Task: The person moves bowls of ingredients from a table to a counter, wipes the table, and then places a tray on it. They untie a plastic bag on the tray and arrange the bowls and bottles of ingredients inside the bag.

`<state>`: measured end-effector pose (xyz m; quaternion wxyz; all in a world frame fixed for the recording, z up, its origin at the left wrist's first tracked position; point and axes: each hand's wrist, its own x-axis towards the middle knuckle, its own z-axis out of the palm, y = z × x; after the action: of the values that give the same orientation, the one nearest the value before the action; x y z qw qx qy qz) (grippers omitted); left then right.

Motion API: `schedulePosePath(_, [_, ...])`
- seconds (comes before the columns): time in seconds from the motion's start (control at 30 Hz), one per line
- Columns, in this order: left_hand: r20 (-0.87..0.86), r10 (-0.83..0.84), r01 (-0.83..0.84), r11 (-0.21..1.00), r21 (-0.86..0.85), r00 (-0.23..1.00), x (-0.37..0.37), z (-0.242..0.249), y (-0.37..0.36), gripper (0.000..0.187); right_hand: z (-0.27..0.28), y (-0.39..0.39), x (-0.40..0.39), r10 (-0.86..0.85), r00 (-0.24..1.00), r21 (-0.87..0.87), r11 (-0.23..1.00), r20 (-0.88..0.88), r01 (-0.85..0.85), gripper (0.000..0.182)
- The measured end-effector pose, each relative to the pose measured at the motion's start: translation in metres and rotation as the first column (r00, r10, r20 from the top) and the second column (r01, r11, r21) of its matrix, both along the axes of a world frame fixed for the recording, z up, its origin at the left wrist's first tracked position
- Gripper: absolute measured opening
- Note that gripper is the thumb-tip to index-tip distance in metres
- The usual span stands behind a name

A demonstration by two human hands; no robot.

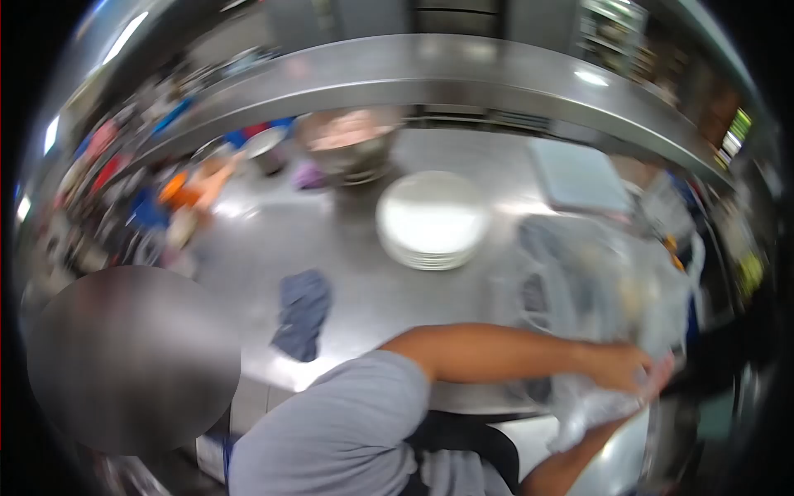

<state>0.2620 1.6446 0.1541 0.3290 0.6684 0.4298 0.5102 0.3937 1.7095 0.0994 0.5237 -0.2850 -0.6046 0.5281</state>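
Both my hands are together at the lower right, over the counter's front edge, and blurred by motion. My left hand (616,366) reaches across from a grey sleeve, its fingers closed on crumpled clear plastic. Right beside it, my right hand (656,382) grips the same plastic from below. This clear plastic bag (579,411) hangs down below my hands, bunched and shiny. Just behind them on the counter lies a large translucent bag (591,281) with dark and yellowish things showing through it.
White plates (434,217) stand stacked mid-counter. A blue-grey cloth (303,314) lies to their left. Behind are a steel bowl (347,157) with pinkish contents and a metal cup (266,150). A pale board (579,175) sits back right, under a steel shelf (463,62). Another person's head (136,360) is close at left.
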Motion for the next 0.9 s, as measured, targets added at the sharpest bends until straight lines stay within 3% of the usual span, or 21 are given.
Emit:
schedulePosePath(0.03, [0.061, -0.001, -0.003, 0.998, 0.059, 0.998, 0.006, -0.012, 0.007, 0.044, -0.002, -0.001, 0.005, 0.024, 1.000, 0.025, 0.999, 0.003, -0.024, 0.046])
schedulePosePath(0.13, [-0.051, 0.105, -0.091, 0.971, 0.222, 0.993, 0.009, -0.011, 0.015, 0.047, -0.004, -0.002, 0.015, 0.003, 1.000, 0.118, 0.993, 0.026, -0.006, 0.051])
schedulePosePath(0.23, [0.031, 0.215, -0.213, 0.921, 0.325, 0.976, 0.008, -0.005, 0.008, 0.051, -0.006, -0.002, 0.019, -0.145, 0.989, 0.241, 0.961, 0.008, 0.139, 0.058])
schedulePosePath(0.33, [0.020, 0.168, -0.169, 0.969, 0.181, 0.986, 0.009, 0.009, -0.009, 0.063, -0.011, 0.004, 0.028, -0.257, 0.966, 0.317, 0.915, -0.025, 0.251, 0.063])
schedulePosePath(0.37, [0.020, 0.178, -0.178, 0.967, 0.181, 0.984, 0.010, 0.012, -0.012, 0.063, -0.013, 0.007, 0.033, -0.186, 0.982, 0.288, 0.940, -0.028, 0.186, 0.061])
schedulePosePath(0.43, [-0.046, 0.103, -0.080, 0.932, 0.353, 0.994, 0.014, 0.015, -0.015, 0.051, -0.017, 0.011, 0.041, -0.051, 0.998, 0.232, 0.971, -0.043, 0.060, 0.058])
schedulePosePath(0.5, [-0.051, 0.157, -0.123, 0.904, 0.409, 0.986, 0.019, 0.012, -0.015, 0.042, -0.020, 0.013, 0.046, 0.071, 0.996, 0.181, 0.982, -0.060, -0.059, 0.055])
schedulePosePath(0.57, [-0.326, 0.133, -0.041, 0.961, 0.275, 0.936, 0.021, 0.002, -0.008, 0.070, -0.022, 0.015, 0.049, 0.172, 0.981, 0.134, 0.978, -0.086, -0.160, 0.052])
schedulePosePath(0.6, [-0.325, 0.123, -0.029, 0.960, 0.279, 0.938, 0.019, 0.004, -0.010, 0.070, -0.023, 0.016, 0.050, 0.220, 0.970, 0.112, 0.971, -0.100, -0.209, 0.050])
schedulePosePath(0.67, [-0.181, 0.147, -0.130, 0.986, 0.103, 0.973, 0.009, 0.011, -0.020, 0.053, -0.024, 0.016, 0.050, 0.312, 0.941, 0.061, 0.950, -0.130, -0.306, 0.048])
schedulePosePath(0.73, [0.215, 0.272, -0.343, 0.821, 0.457, 0.938, 0.015, -0.031, 0.016, 0.048, -0.020, 0.012, 0.043, 0.331, 0.933, 0.015, 0.943, -0.142, -0.333, 0.045])
schedulePosePath(0.77, [0.009, 0.385, -0.359, 0.853, 0.380, 0.923, -0.005, -0.002, -0.011, 0.033, -0.023, 0.013, 0.040, 0.307, 0.941, 0.001, 0.951, -0.143, -0.310, 0.044])
schedulePosePath(0.8, [-0.093, 0.359, -0.308, 0.887, 0.345, 0.929, -0.011, 0.005, -0.016, 0.024, -0.026, 0.015, 0.036, 0.260, 0.955, -0.014, 0.964, -0.142, -0.265, 0.043])
schedulePosePath(0.83, [-0.002, 0.398, -0.384, 0.886, 0.260, 0.917, -0.006, 0.006, -0.017, 0.020, -0.027, 0.016, 0.030, 0.196, 0.970, -0.030, 0.979, -0.143, -0.203, 0.042])
schedulePosePath(0.87, [-0.123, 0.377, -0.331, 0.900, 0.285, 0.918, -0.017, 0.001, -0.011, 0.021, -0.019, 0.010, 0.015, 0.167, 0.958, -0.221, 0.950, -0.231, -0.219, 0.043])
schedulePosePath(0.9, [-0.158, 0.370, -0.334, 0.918, 0.215, 0.915, -0.028, -0.001, -0.008, 0.023, 0.003, -0.011, -0.003, 0.197, 0.960, -0.119, 0.967, -0.201, -0.223, 0.043])
